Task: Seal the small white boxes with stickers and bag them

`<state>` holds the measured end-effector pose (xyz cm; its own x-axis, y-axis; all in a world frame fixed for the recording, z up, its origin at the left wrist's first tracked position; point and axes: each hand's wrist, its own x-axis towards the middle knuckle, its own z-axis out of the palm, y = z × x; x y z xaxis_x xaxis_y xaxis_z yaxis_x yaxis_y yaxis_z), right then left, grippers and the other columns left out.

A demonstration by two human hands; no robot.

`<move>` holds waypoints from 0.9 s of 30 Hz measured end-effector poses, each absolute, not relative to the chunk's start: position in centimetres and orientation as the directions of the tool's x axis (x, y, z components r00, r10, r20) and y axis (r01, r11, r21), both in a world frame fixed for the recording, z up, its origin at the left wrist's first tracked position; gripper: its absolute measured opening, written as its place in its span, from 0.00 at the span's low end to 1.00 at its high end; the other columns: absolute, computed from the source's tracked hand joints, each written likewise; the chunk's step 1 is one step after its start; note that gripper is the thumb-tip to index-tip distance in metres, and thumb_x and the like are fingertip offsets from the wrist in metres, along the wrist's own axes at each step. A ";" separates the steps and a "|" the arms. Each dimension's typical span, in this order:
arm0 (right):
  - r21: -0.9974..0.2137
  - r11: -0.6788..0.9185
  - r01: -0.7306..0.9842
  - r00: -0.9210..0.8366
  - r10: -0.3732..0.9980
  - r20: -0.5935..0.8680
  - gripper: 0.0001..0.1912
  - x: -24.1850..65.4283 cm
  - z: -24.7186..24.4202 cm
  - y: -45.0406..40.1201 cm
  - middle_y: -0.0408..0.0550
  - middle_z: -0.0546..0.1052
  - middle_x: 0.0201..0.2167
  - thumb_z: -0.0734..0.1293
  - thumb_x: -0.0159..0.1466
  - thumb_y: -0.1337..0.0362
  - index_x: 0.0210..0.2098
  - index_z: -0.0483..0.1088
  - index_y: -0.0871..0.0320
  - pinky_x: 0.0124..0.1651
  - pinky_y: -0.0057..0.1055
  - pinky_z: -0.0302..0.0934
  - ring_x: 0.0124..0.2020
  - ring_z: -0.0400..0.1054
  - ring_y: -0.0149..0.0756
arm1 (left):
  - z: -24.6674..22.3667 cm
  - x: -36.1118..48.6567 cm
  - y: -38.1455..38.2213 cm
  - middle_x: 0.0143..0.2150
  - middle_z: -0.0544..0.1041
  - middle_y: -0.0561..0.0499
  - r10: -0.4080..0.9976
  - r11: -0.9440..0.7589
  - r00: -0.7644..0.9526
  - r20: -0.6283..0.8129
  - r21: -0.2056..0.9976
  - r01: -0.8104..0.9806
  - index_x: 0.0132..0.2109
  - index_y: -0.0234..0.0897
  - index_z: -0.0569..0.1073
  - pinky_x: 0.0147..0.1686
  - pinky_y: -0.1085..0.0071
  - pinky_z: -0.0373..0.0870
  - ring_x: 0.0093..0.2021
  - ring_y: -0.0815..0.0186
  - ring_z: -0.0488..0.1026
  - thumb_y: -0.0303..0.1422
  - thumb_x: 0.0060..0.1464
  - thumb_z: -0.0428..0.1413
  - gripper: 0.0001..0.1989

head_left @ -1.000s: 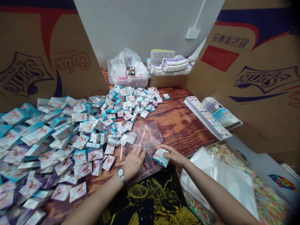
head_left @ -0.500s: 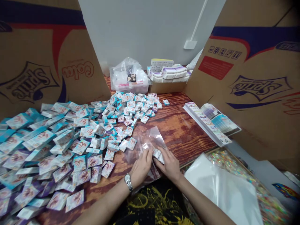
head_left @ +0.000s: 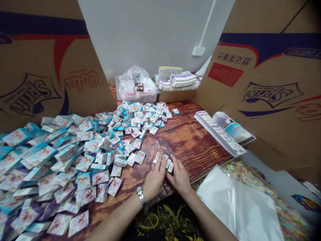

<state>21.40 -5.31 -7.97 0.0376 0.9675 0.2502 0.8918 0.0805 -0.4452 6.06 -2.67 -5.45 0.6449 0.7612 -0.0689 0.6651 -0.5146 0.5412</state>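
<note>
**Right hand:** Your right hand [head_left: 179,176], at lower centre of the frame, is the nearer to the small printed boxes [head_left: 169,164]. Its fingers [head_left: 174,167] are curved and close together, tips at the boxes. You cannot tell from this view whether they are pinching.

**Left hand:** Your left hand [head_left: 154,179] rests just left of the boxes. Its fingers [head_left: 157,169] lie nearly straight and close together against the film. A metal wristwatch [head_left: 140,195] sits on that wrist.

**Item position:** The clear plastic bag [head_left: 160,149] lies between and under both hands. Its long axis runs from you toward the far side of the table, tilted slightly to the right of the frame. The boxes appear to lie in the bag, but glare on the film prevents confirmation.

**Below hands:** Dark cloth with a yellow pattern [head_left: 160,217] fills the bottom edge.

**Work surface:** Reddish wood-grain tabletop [head_left: 198,144].

**Left of hands:** A dense spread of loose printed boxes [head_left: 50,160] reaches the lower left of the frame and narrows toward the far centre.

**Lower right:** A white plastic sheet [head_left: 238,204] lies over iridescent sequins [head_left: 250,174].

**Right of table:** Printed sheets [head_left: 220,134] are stacked at the table edge.

**Far centre:** A clear plastic tub [head_left: 135,90] stands beside a carton [head_left: 175,96] topped with packets.

**Room:** Sprite-printed cardboard panels [head_left: 32,93] stand on both sides, with a grey wall [head_left: 140,33] behind.
</note>
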 end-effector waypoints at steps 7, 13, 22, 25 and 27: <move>-0.478 0.126 0.869 0.113 0.891 0.440 0.21 21.2 -9.7 -5.2 0.58 0.67 0.46 0.60 0.65 0.59 0.56 0.59 0.61 0.45 0.37 0.68 0.47 0.67 0.43 | -5.8 5.9 -1.7 0.69 0.43 0.38 0.708 -0.547 0.705 -0.043 0.598 0.586 0.67 0.35 0.34 0.58 0.57 0.61 0.66 0.54 0.48 0.14 0.41 0.46 0.48; -0.349 0.061 0.935 0.138 0.844 0.519 0.22 21.6 -9.3 -5.3 0.60 0.64 0.48 0.62 0.64 0.54 0.53 0.64 0.60 0.42 0.37 0.67 0.44 0.67 0.44 | -6.1 5.6 -0.9 0.69 0.42 0.39 0.707 -0.549 0.707 -0.031 0.605 0.576 0.67 0.35 0.37 0.59 0.57 0.59 0.67 0.55 0.46 0.14 0.40 0.46 0.48; -0.252 0.196 0.947 -0.127 0.955 0.267 0.43 23.7 -6.6 -2.5 0.58 0.50 0.65 0.68 0.54 0.52 0.65 0.49 0.55 0.59 0.55 0.46 0.63 0.46 0.54 | -5.5 5.2 -0.4 0.68 0.46 0.40 0.690 -0.554 0.721 -0.067 0.593 0.584 0.66 0.38 0.44 0.58 0.58 0.61 0.65 0.56 0.52 0.14 0.39 0.46 0.46; -0.281 0.237 0.930 -0.199 0.967 0.158 0.39 23.8 -5.9 -1.4 0.52 0.51 0.66 0.69 0.52 0.55 0.62 0.55 0.48 0.59 0.55 0.44 0.63 0.46 0.54 | -5.3 5.2 -0.3 0.67 0.49 0.41 0.682 -0.560 0.729 -0.061 0.598 0.573 0.64 0.39 0.48 0.57 0.57 0.63 0.64 0.55 0.54 0.14 0.39 0.46 0.44; -0.300 0.238 0.924 -0.215 0.971 0.110 0.36 23.7 -5.7 -0.9 0.51 0.57 0.63 0.68 0.52 0.57 0.59 0.59 0.49 0.60 0.53 0.44 0.62 0.49 0.53 | -5.2 5.1 -0.3 0.67 0.50 0.42 0.680 -0.563 0.732 -0.044 0.609 0.559 0.63 0.40 0.51 0.56 0.57 0.64 0.62 0.56 0.58 0.14 0.39 0.46 0.42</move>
<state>23.68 -0.92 -5.66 -0.2147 0.9705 0.1097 0.9236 0.2382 -0.3003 5.15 -0.28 -5.24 0.7320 0.6798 -0.0444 0.5594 -0.5627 0.6086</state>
